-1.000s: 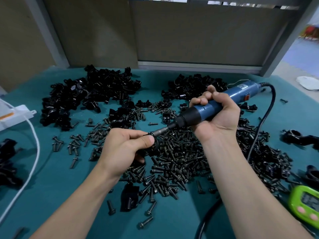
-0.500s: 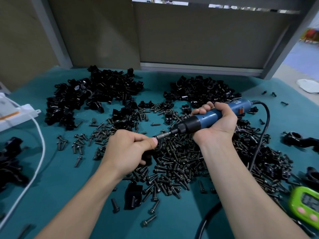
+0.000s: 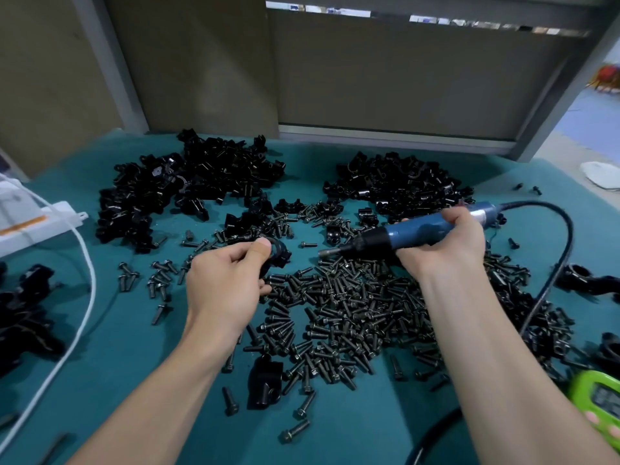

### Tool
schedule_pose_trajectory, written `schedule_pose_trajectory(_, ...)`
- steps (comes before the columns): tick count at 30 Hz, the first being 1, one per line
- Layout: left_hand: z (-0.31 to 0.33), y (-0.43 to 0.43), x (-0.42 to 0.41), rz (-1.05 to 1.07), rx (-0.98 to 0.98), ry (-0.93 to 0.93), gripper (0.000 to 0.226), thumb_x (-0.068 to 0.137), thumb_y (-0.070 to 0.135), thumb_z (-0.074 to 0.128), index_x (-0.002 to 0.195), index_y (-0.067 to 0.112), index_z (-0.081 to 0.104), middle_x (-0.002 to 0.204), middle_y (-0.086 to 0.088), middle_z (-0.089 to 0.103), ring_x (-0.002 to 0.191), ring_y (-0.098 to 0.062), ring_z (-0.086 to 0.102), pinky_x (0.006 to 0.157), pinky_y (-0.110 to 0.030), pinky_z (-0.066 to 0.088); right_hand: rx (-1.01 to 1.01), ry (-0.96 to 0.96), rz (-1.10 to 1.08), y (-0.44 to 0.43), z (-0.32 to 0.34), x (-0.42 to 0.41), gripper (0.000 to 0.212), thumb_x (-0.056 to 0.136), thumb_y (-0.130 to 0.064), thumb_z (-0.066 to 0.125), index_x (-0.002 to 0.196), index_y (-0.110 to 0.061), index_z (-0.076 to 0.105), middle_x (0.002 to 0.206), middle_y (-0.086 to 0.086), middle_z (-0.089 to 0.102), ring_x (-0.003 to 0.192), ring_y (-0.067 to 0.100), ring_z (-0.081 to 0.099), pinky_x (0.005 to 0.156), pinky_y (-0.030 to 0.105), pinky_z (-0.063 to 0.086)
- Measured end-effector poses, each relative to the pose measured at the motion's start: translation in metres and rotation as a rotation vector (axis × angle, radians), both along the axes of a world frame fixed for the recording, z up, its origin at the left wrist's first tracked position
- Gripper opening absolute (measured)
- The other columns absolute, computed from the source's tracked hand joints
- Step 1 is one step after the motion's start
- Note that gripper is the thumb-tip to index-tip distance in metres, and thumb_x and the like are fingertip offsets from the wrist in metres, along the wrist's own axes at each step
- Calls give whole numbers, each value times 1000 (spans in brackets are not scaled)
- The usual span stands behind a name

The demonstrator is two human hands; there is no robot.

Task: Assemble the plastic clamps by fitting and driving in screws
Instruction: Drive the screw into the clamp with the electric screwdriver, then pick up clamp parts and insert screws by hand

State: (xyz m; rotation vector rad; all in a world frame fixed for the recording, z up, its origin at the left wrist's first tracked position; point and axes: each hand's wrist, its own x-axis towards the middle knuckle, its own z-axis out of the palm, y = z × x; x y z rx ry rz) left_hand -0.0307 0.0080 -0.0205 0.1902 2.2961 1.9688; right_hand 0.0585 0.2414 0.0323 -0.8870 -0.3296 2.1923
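Observation:
My left hand [image 3: 226, 280] pinches a black plastic clamp [image 3: 279, 253] between thumb and fingers, above the green mat. My right hand [image 3: 443, 245] grips a blue electric screwdriver [image 3: 412, 231] that lies nearly level. Its bit tip [image 3: 323, 253] points left and stands apart from the clamp, a short gap between them. A broad heap of loose black screws [image 3: 345, 313] covers the mat under and between both hands.
Two piles of black clamp parts lie at the back, one on the left [image 3: 188, 186] and one on the right [image 3: 399, 186]. A lone clamp [image 3: 265, 380] sits near my left forearm. The screwdriver's cord [image 3: 553, 263] loops right. A green timer [image 3: 600, 401] and a white cable [image 3: 84, 290] flank the mat.
The screwdriver bit has come off the clamp and moved right, leaving a gap. My left hand has carried the clamp slightly left and turned it.

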Motion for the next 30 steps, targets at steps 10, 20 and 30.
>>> schedule_pose_trajectory(10,11,-6,-8,-86,325,-213,21,109,28,52,116,12,62,117,-19,70,74,-18,71,59,-31,61,283,-336,283,-8,17,13,38,89,0,53,126,3,46,131,30,46,122,44,56,89,47,57)
schedule_pose_trajectory(20,11,-4,-4,-258,280,-271,17,94,-1,69,109,8,69,98,-8,68,75,-13,59,56,-20,53,1231,-736,428,-56,-8,31,29,90,0,64,80,-25,77,73,0,76,57,9,60,58,24,51)
schedule_pose_trajectory(30,7,-3,-9,-280,328,-336,19,93,0,69,110,9,71,99,-2,79,76,-7,66,63,-22,52,1747,-1184,739,-71,-31,24,17,82,-40,84,81,-32,69,70,-14,64,62,4,62,56,24,55)
